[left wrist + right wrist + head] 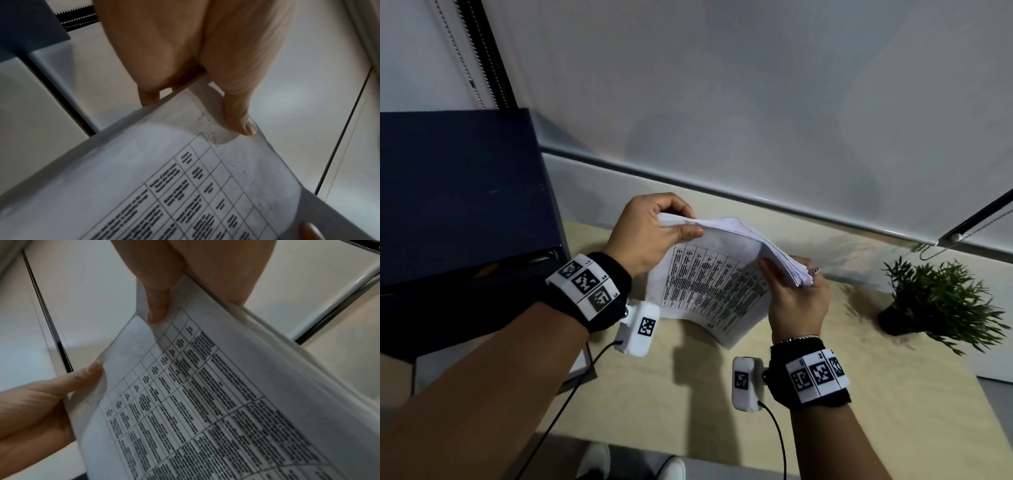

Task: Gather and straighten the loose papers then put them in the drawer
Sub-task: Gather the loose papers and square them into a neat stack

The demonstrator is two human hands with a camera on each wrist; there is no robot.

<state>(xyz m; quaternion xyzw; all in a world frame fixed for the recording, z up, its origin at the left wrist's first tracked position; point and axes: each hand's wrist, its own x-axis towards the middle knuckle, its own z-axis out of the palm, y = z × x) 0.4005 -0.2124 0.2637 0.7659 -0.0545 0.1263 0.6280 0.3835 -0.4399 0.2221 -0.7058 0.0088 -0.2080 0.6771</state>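
Papers (717, 277) bowed, printed table facing me, pinched in my left hand (650, 233) and right hand (796, 298), plant (941, 301) right, cabinet (458, 195) left.

Bowed stack of white printed-table papers (717, 274) above the tabletop

- I read this as an office: a light wooden desk (859, 394) against a pale wall.
- A dark blue cabinet (458, 192) stands left; a small potted plant (935, 301) right.
- Printed table sheets (715, 291) fit it.

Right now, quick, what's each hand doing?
Left hand: gripping the stack of papers at its far left corner.
Right hand: gripping the stack's right edge.
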